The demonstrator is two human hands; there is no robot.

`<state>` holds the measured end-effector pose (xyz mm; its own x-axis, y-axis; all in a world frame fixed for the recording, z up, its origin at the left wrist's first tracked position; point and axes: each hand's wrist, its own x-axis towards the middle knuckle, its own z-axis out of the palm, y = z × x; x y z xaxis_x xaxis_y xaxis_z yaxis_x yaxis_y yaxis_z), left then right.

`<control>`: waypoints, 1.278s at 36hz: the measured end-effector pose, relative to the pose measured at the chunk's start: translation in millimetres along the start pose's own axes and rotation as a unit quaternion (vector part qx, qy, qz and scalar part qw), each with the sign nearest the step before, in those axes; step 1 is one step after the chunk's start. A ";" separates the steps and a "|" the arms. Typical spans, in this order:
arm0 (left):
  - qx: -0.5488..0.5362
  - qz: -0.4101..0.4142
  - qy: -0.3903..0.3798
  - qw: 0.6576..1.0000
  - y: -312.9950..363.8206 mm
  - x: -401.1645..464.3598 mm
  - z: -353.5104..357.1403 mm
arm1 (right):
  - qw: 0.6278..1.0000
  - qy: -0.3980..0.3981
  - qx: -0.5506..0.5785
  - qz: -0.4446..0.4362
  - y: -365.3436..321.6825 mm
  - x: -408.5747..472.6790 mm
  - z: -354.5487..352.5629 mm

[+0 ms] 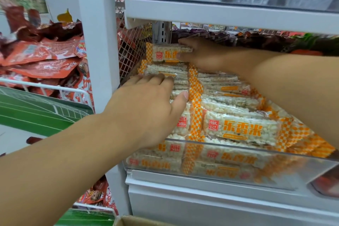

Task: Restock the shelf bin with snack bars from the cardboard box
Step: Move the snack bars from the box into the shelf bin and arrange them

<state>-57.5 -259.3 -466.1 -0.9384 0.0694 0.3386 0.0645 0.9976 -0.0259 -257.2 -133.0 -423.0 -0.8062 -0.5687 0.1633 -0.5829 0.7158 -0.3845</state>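
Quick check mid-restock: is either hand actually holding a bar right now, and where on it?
The right hand pinches one snack bar by its right end, at the back of the shelf bin. The left hand lies flat on the stacked bars, holding nothing.

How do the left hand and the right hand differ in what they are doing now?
The right hand grips one snack bar at the back of the bin; the left hand lies flat on the stacked bars, gripping nothing. The right reaches farther in. Both are inside the bin.

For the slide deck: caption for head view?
Right hand places a bar at bin back; left hand steadies the stack.
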 end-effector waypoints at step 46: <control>-0.015 0.064 -0.503 0.862 53.6 -229.4 129.6 | 0.927 -0.358 0.039 0.102 3.4 -402.0 270.5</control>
<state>117.2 -222.0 -667.1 -0.7409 0.1564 -0.6531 0.1842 0.9825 0.0263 92.4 -11.5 -735.8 -0.6084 -0.5682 -0.5541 -0.3937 0.8223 -0.4109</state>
